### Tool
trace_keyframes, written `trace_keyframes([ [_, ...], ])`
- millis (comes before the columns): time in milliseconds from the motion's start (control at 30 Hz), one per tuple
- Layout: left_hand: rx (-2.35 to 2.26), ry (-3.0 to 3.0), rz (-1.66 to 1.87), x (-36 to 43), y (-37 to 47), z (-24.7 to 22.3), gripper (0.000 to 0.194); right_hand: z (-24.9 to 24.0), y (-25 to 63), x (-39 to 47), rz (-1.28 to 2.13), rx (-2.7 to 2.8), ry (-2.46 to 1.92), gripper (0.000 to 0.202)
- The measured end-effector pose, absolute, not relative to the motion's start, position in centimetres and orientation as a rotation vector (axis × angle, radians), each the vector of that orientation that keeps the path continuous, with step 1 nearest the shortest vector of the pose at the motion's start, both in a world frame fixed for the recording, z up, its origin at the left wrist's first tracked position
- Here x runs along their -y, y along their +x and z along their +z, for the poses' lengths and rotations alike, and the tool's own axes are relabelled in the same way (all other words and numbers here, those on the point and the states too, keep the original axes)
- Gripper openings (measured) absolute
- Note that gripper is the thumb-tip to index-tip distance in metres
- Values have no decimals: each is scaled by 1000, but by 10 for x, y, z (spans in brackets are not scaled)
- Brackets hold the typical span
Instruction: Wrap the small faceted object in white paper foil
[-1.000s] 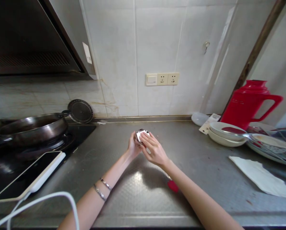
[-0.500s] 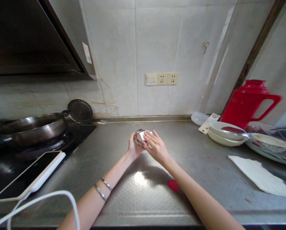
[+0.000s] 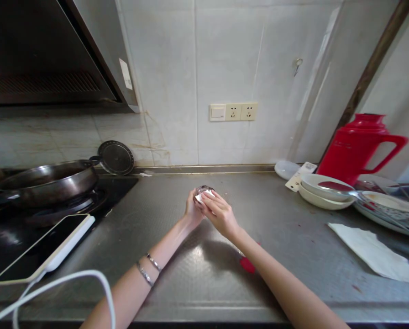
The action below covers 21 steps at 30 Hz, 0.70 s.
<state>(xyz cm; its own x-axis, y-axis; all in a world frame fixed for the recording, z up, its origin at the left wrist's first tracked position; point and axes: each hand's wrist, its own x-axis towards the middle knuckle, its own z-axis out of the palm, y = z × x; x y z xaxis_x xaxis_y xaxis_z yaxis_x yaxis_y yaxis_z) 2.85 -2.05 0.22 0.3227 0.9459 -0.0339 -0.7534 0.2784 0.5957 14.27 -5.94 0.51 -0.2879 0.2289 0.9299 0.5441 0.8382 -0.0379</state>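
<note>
My left hand (image 3: 192, 211) is wrapped round a small, round, shiny dish-like object (image 3: 203, 188) with dark and clear edges, perhaps glass, held above the metal counter. My right hand (image 3: 223, 215) pinches a small white piece (image 3: 199, 197), which looks like folded tissue or sponge, and presses it against the front of the round object. The fingers cover much of both things. Below my right forearm lies a small red thing (image 3: 247, 264), partly hidden by the arm.
At left, a steel pan (image 3: 50, 183) sits on the stove, with a phone (image 3: 40, 249) and a white cable (image 3: 84, 274) in front. To the right are a red thermos (image 3: 351, 148), stacked bowls (image 3: 322, 201), plates and a white paper sheet (image 3: 372, 251) on the counter (image 3: 177, 292).
My right hand has moved slightly left and down over the round object, its fingers now more curled on the white piece. The camera view has shifted slightly.
</note>
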Motion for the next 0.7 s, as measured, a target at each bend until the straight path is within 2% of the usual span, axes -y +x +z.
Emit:
trace_keyframes([
  [167,-463,520,1229,15,18,10,36,9,149,57,-331,1917,-573,23],
  [300,-622,628,1233,18,13,18,41,7,157,47,-38,1667,-842,24],
  [433,-752,940,1296,19,18,16,41,0,164,31,265,1355,-1121,41],
  [700,-1007,1726,1395,19,22,7,37,-17,171,12,691,1166,-1099,44],
])
